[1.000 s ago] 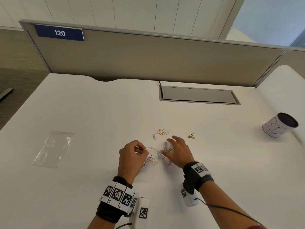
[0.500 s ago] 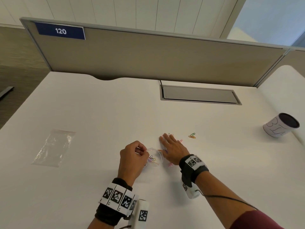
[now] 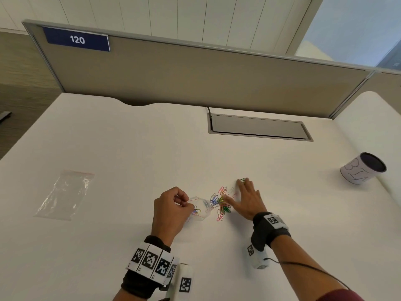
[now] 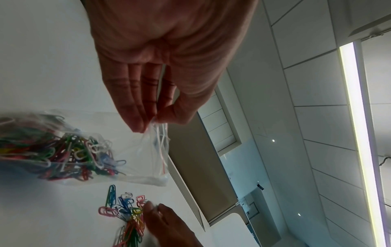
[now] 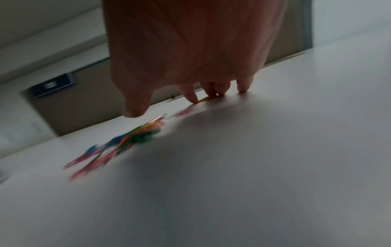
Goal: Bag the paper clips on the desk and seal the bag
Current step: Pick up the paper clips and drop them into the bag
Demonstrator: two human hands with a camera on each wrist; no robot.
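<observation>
Low in the middle of the head view, the left hand (image 3: 171, 210) is pinching the upper lip of a small clear plastic zip bag with a red seal line (image 3: 200, 208), holding its mouth open toward the right of the frame. The bag is lying on the white desk (image 3: 130, 148) with its long axis running left to right, and a tangle of coloured clips is already sitting inside it.

Just to the right of that mouth, a loose heap of coloured wire paper clips (image 3: 220, 204) is lying between the two hands, touching or nearly touching the bag's opening. The right hand (image 3: 247, 198) is lying flat with fingers straight, fingertips pressing on the desk and covering an outlying green clip (image 3: 242, 180) at the far right of the scatter; it is holding nothing. It is the nearer hand to the heap, so a leftward sweep would probably carry the clips in.
</observation>
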